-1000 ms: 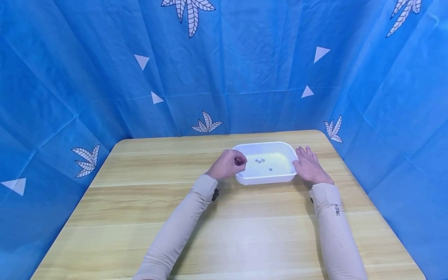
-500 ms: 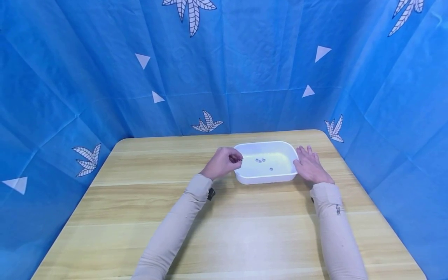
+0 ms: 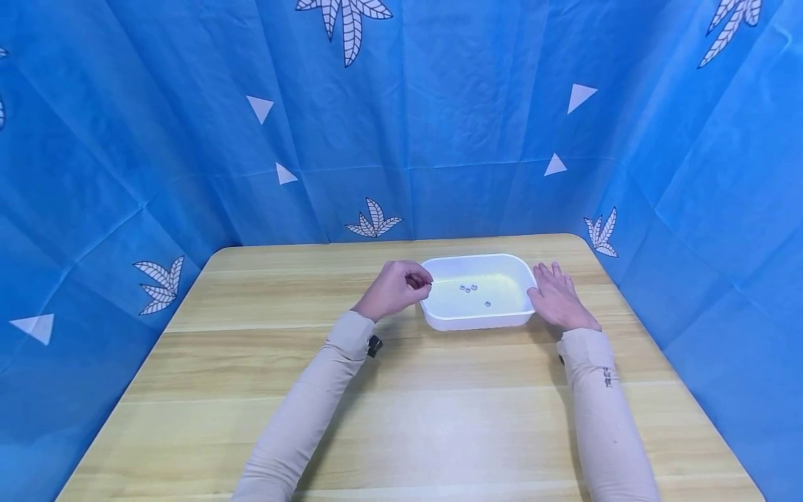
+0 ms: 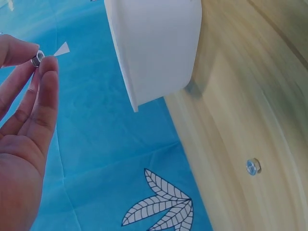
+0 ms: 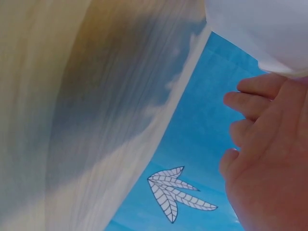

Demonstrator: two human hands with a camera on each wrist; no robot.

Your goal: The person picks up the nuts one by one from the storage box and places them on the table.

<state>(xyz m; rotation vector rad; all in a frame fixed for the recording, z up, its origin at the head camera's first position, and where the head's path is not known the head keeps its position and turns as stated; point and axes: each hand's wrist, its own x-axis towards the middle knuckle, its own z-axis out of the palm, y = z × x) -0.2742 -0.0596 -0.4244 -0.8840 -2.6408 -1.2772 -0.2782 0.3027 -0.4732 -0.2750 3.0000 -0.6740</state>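
Note:
My left hand point(image 3: 394, 287) is just off the left end of a white plastic tray point(image 3: 482, 323). Its thumb and index finger pinch a small silver metal nut point(image 4: 37, 58), plain in the left wrist view, above table height. Several similar small metal pieces lie on the tray's floor, three in a cluster and one piece point(image 3: 488, 304) nearer the front. At the tray's right end, my right hand point(image 3: 557, 296) rests against the rim with its thumb at the edge. Its other fingers stretch forward outside the tray; the thumb is hidden in the right wrist view.
Another small metal piece point(image 4: 253, 166) lies on the wooden table point(image 3: 251, 390) in the left wrist view. A blue curtain point(image 3: 439, 125) with white leaf prints hangs behind and beside the table. The tray stands toward the table's far right.
My left hand has drawn back leftward from over the tray's left end to just outside it. My right hand and the tray hold their places.

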